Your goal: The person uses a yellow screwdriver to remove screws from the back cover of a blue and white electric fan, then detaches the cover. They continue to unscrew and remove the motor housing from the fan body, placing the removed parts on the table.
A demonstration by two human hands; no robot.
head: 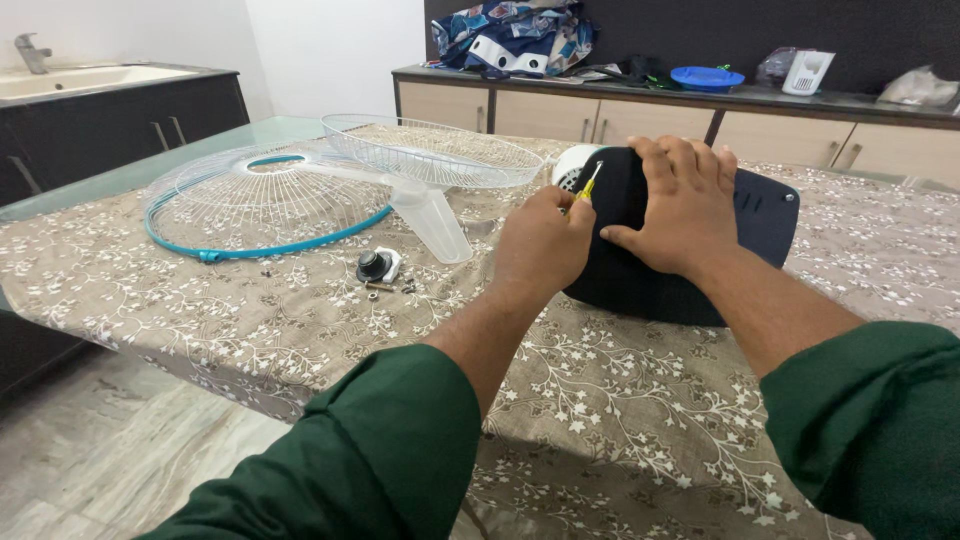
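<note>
A dark, rounded fan motor body (745, 225) lies on the table with a white round part (570, 168) at its far end. My right hand (680, 205) presses flat on top of the body. My left hand (545, 240) is closed around a small screwdriver with a yellow handle (588, 186), its tip pointing at the body's far left side. Both arms wear dark green sleeves.
A wire fan guard with a teal rim (262, 200), a second white guard (435, 150) and a clear blade (430, 215) lie at left. A black knob with small screws (380, 268) sits nearby. A floral cloth (600, 400) covers the table. A cabinet with clutter (650, 110) stands behind.
</note>
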